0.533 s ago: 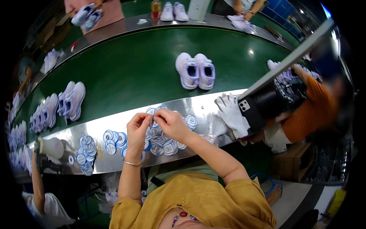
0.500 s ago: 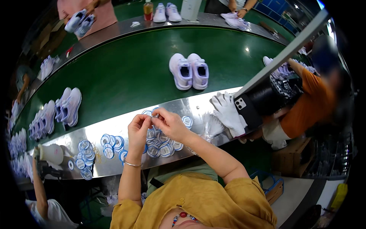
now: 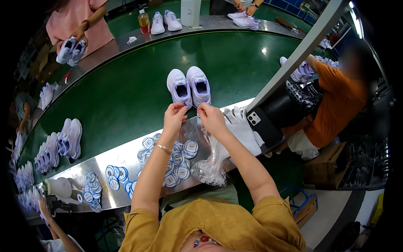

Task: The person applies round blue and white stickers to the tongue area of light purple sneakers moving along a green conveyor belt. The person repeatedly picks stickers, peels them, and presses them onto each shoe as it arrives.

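A pair of pale lilac sneakers stands side by side on the green belt, heels toward me: the left sneaker [image 3: 178, 82] and the right sneaker [image 3: 198, 80]. At the left heel is my left hand [image 3: 173, 121], thumb and fingers pinched together. My right hand [image 3: 213, 121] is pinched the same way by the right heel. Whatever the fingertips hold is too small to make out. Beneath and between my forearms, round white tags with blue rims [image 3: 178, 157] lie in a loose pile on the metal ledge [image 3: 119, 157].
Right of the tags lie a clear plastic bag [image 3: 212, 170], white gloves [image 3: 241, 130] and a black phone [image 3: 253, 119]. A slanted grey post [image 3: 289, 63] rises beyond. More tags [image 3: 90, 189] and a white spool [image 3: 58, 187] sit leftward. Co-workers handle sneakers around the belt.
My hands have moved forward from above the tags to the sneakers' heels and come apart. The plastic bag shows more fully. The whole view has shifted slightly.
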Demonstrator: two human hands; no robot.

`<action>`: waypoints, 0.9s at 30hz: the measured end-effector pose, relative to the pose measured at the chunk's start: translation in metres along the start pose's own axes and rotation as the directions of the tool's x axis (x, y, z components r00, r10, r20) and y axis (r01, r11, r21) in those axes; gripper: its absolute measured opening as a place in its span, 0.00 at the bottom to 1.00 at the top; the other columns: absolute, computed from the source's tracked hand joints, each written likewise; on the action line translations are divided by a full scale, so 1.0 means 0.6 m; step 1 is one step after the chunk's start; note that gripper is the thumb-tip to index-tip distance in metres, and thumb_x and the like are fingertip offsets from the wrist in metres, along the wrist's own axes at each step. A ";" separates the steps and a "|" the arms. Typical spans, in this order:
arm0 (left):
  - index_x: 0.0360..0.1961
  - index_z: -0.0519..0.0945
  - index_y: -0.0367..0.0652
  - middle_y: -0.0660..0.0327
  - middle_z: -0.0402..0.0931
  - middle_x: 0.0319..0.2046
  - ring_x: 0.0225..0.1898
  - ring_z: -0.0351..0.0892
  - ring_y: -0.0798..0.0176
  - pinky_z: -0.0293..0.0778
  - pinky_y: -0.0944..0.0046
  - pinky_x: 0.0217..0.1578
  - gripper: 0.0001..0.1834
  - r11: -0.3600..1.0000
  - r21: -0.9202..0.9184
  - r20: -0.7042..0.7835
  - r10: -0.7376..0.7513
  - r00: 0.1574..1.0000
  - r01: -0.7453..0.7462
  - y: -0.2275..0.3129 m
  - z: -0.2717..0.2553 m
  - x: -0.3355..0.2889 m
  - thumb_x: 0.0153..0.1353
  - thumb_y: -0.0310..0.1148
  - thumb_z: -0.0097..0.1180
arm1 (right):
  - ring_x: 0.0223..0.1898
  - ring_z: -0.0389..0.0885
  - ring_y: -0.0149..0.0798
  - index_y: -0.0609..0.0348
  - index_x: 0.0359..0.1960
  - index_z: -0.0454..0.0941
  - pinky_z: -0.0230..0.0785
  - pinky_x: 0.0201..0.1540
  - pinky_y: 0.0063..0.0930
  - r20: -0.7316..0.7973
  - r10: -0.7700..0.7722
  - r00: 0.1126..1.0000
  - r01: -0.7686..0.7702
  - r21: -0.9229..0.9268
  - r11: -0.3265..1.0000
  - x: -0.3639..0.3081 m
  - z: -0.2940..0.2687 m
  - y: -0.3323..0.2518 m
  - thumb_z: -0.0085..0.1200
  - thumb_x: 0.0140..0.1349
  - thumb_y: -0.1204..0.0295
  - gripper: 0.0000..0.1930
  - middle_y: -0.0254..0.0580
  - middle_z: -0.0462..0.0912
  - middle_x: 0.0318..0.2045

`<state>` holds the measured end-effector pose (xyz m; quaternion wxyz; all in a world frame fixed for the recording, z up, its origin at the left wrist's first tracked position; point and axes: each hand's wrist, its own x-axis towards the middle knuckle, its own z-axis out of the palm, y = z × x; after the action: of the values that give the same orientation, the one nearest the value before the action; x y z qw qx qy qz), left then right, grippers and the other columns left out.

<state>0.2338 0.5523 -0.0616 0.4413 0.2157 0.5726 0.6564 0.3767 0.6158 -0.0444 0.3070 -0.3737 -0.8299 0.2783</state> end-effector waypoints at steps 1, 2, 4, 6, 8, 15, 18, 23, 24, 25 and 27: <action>0.41 0.74 0.37 0.61 0.78 0.31 0.34 0.79 0.68 0.76 0.72 0.34 0.10 0.999 -0.041 0.006 -0.032 0.999 0.032 -0.006 0.006 0.012 0.60 0.28 0.57 | 0.27 0.79 0.50 0.59 0.31 0.75 0.68 0.28 0.39 -0.028 -0.012 1.000 0.010 -0.043 0.999 0.006 0.002 0.005 0.50 0.60 0.71 0.05 0.47 0.80 0.25; 0.41 0.74 0.37 0.61 0.78 0.31 0.33 0.79 0.68 0.76 0.72 0.33 0.10 0.995 -0.081 0.013 -0.064 0.998 0.065 -0.011 0.009 0.023 0.60 0.28 0.57 | 0.27 0.79 0.52 0.58 0.31 0.75 0.68 0.28 0.41 -0.054 -0.025 0.998 0.020 -0.086 0.996 0.011 0.003 0.008 0.50 0.60 0.71 0.05 0.47 0.80 0.26; 0.39 0.75 0.35 0.60 0.78 0.31 0.30 0.79 0.68 0.76 0.74 0.30 0.10 0.991 -0.101 -0.007 -0.086 0.996 0.085 -0.015 0.007 0.033 0.58 0.27 0.58 | 0.28 0.79 0.53 0.56 0.30 0.74 0.70 0.29 0.44 -0.033 -0.050 0.998 0.042 -0.202 0.979 0.015 0.007 0.012 0.49 0.59 0.71 0.04 0.47 0.80 0.26; 0.38 0.75 0.35 0.60 0.78 0.30 0.30 0.79 0.68 0.76 0.74 0.30 0.09 0.989 -0.104 -0.002 -0.109 0.994 0.108 -0.012 0.000 0.033 0.59 0.27 0.58 | 0.28 0.79 0.53 0.54 0.30 0.74 0.71 0.29 0.46 -0.001 -0.063 0.998 0.060 -0.283 0.957 0.020 0.009 0.016 0.49 0.59 0.71 0.03 0.46 0.79 0.25; 0.37 0.76 0.35 0.59 0.78 0.30 0.30 0.80 0.69 0.76 0.74 0.29 0.08 0.985 -0.116 0.001 -0.129 0.992 0.128 -0.008 -0.006 0.031 0.59 0.27 0.58 | 0.27 0.79 0.52 0.54 0.31 0.75 0.70 0.28 0.46 0.041 -0.066 0.997 0.075 -0.331 0.940 0.023 0.011 0.018 0.49 0.61 0.69 0.04 0.45 0.79 0.25; 0.34 0.78 0.38 0.63 0.79 0.28 0.28 0.78 0.71 0.72 0.76 0.25 0.06 0.986 -0.106 0.000 -0.128 0.992 0.128 -0.007 -0.017 0.033 0.58 0.29 0.59 | 0.28 0.80 0.52 0.56 0.29 0.74 0.71 0.28 0.45 0.096 -0.156 0.983 0.174 -0.215 0.961 0.046 0.040 0.004 0.47 0.60 0.71 0.05 0.47 0.78 0.25; 0.33 0.79 0.40 0.66 0.78 0.27 0.27 0.77 0.74 0.68 0.77 0.23 0.04 0.996 -0.050 -0.051 -0.077 0.996 0.074 -0.006 -0.019 0.034 0.59 0.29 0.59 | 0.31 0.79 0.53 0.57 0.33 0.75 0.71 0.31 0.43 0.125 -0.145 0.981 0.152 -0.048 0.987 0.052 0.045 0.009 0.46 0.61 0.70 0.06 0.49 0.79 0.28; 0.36 0.82 0.39 0.67 0.78 0.28 0.28 0.74 0.77 0.65 0.78 0.24 0.05 0.974 0.139 -0.137 0.197 0.971 -0.178 0.022 -0.048 0.018 0.60 0.28 0.57 | 0.36 0.79 0.54 0.59 0.41 0.75 0.69 0.36 0.40 0.087 -0.074 0.993 0.055 0.211 0.976 0.050 0.017 0.005 0.46 0.63 0.70 0.09 0.52 0.80 0.31; 0.36 0.81 0.39 0.66 0.78 0.29 0.29 0.74 0.77 0.65 0.78 0.24 0.06 0.963 0.149 -0.118 0.242 0.963 -0.223 0.031 -0.043 0.012 0.60 0.27 0.56 | 0.35 0.79 0.54 0.61 0.40 0.74 0.69 0.35 0.41 0.042 -0.141 0.989 0.130 0.199 0.971 0.053 0.013 0.000 0.45 0.64 0.71 0.08 0.52 0.80 0.31; 0.37 0.81 0.38 0.66 0.78 0.29 0.30 0.74 0.76 0.65 0.78 0.25 0.06 0.949 0.161 -0.099 0.288 0.953 -0.270 0.039 -0.033 0.006 0.61 0.27 0.55 | 0.34 0.79 0.55 0.61 0.40 0.73 0.69 0.35 0.42 0.048 -0.150 0.988 0.135 0.227 0.965 0.058 0.008 -0.012 0.45 0.64 0.72 0.08 0.52 0.80 0.31; 0.39 0.80 0.38 0.66 0.79 0.30 0.31 0.75 0.76 0.67 0.77 0.26 0.07 0.932 0.150 0.022 0.330 0.944 -0.329 0.039 -0.014 0.005 0.62 0.26 0.53 | 0.34 0.79 0.56 0.62 0.40 0.73 0.69 0.34 0.43 0.057 -0.166 0.984 0.144 0.282 0.949 0.068 0.007 -0.033 0.45 0.64 0.72 0.08 0.54 0.80 0.30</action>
<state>0.2182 0.5510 -0.0424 0.3063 0.3406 0.5773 0.6760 0.3432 0.6361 -0.0212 0.3434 -0.2493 -0.8214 0.3811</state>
